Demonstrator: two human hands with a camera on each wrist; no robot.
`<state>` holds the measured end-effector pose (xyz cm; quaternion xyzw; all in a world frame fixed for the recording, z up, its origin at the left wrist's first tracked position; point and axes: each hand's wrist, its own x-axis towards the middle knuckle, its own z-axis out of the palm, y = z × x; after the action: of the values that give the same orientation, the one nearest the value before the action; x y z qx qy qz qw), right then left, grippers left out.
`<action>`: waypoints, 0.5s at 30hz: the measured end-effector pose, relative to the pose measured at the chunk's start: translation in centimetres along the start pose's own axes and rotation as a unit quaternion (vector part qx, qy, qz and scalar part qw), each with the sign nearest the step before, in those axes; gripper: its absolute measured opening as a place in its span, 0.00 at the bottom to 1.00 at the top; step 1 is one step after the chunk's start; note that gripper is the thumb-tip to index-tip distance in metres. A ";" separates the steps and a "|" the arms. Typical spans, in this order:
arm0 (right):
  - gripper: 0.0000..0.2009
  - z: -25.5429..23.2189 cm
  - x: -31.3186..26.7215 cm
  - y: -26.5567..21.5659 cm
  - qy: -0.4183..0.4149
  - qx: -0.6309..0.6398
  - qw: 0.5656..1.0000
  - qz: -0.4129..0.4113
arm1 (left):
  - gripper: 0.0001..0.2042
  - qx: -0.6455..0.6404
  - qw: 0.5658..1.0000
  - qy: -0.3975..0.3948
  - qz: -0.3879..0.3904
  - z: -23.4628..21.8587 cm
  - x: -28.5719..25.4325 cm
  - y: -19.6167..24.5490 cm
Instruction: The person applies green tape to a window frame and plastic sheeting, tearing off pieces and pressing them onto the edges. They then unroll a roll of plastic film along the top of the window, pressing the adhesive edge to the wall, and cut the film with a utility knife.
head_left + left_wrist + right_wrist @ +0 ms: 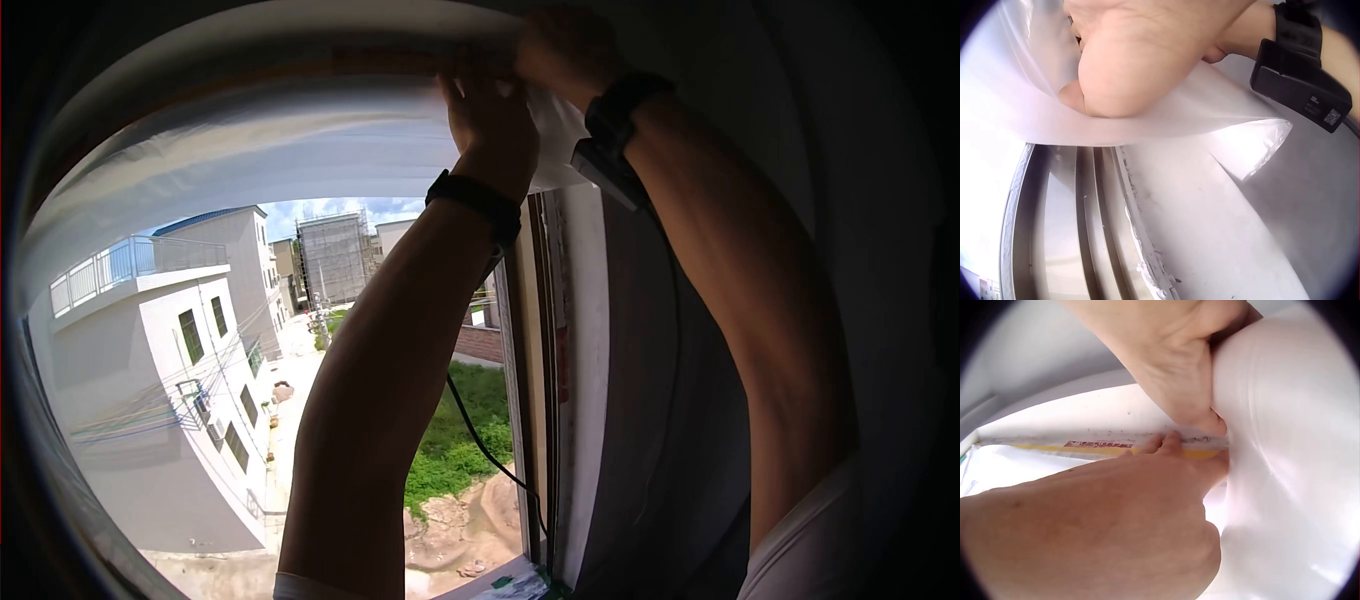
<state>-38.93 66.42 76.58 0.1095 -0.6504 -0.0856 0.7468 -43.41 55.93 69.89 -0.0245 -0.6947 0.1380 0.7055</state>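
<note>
A translucent plastic sheet (1166,128) hangs across the top of a window, its cut corner jutting to the right in the left wrist view. My left hand (495,120) reaches up to the window's top edge. In the right wrist view its outstretched fingers (1169,445) press along a yellow strip (1094,450) beside the sheet. Just right of it, higher up, my right hand (570,55) grips the sheet near the upper corner. The thumb (1213,422) lies against the plastic, while the other fingertips are hidden behind it.
The window's side frame (1091,219) has several metal tracks, next to a white wall edge (1204,212). A dark cable (475,435) hangs by the left forearm. Outside are white buildings (100,370) and green plants (460,420). Both wrists wear black straps.
</note>
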 end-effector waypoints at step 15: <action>0.20 -4.0 1.4 -1.6 -0.128 -0.008 0.984 0.121 | 0.27 0.043 0.997 -0.062 -0.016 -0.5 0.3 0.6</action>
<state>-34.73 64.73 76.91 0.0127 -0.7484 -0.0132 0.6630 -42.99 56.65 70.06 0.0253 -0.7310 0.1576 0.6634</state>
